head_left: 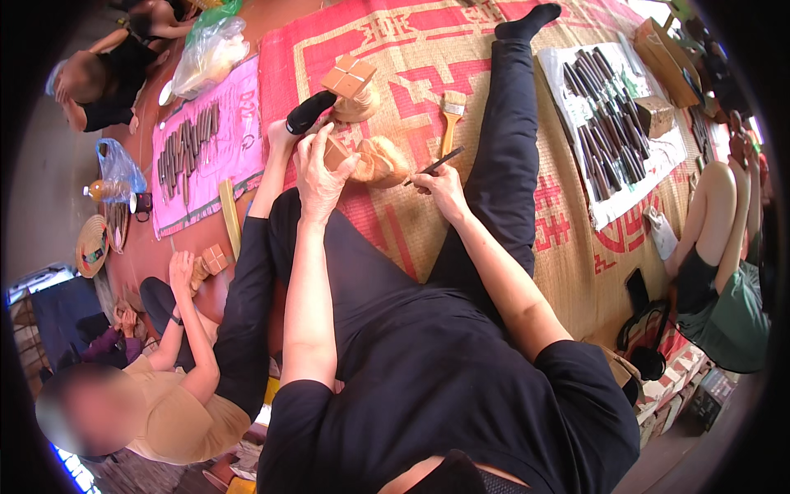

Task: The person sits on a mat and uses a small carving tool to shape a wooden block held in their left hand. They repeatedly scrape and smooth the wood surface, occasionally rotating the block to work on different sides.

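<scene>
A pale wooden carving (380, 162) with rounded shapes and a square base lies on its side between my legs. My left hand (321, 177) is closed around it at the base end, thumb against the wood. In my right hand (444, 193) is a slim dark tool (449, 158), pinched like a pen, its lower end close to the carving's right side. Whether that end touches the wood I cannot tell. Just beyond stands a second wooden carving (359, 104), its square block uppermost, beside my left foot. A flat brush (452, 115) with a yellow handle lies on the mat.
Rows of carving chisels lie on a white cloth (605, 216) at right and a pink cloth (234, 177) at left. A wooden block (654, 117) rests among the right-hand tools. At left a person (185, 362) holds a similar carving; another sits at right (716, 272). A woven mat (411, 78) covers the floor.
</scene>
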Tool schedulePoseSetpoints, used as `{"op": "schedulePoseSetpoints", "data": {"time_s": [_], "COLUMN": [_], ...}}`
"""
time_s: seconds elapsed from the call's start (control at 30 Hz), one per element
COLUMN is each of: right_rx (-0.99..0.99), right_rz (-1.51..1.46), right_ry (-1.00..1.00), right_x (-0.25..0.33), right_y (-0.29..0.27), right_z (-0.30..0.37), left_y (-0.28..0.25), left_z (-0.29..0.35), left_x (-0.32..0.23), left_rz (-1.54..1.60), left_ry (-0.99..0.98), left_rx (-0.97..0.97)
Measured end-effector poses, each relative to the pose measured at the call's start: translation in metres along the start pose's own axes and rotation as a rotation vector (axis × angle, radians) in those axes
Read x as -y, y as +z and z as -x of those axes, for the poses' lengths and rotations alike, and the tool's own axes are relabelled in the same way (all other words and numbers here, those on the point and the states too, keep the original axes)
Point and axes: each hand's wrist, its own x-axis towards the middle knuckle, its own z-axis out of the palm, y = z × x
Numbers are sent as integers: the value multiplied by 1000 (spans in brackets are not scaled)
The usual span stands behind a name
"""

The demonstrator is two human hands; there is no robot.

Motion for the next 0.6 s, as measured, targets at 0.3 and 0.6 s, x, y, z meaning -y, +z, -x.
{"op": "schedulePoseSetpoints", "data": {"time_s": [0.3, 0.6], "right_rx": [-33, 128], "right_rz": [176, 198], "right_ry": [37, -110], "right_x": [17, 25], "right_y": [5, 27], "right_z": [-16, -45], "left_y": [20, 13], "left_z": [-35, -57], "left_x": [-27, -6], "left_rz": [-151, -85], "left_ry": [66, -14], "left_rx": [103, 162]}}
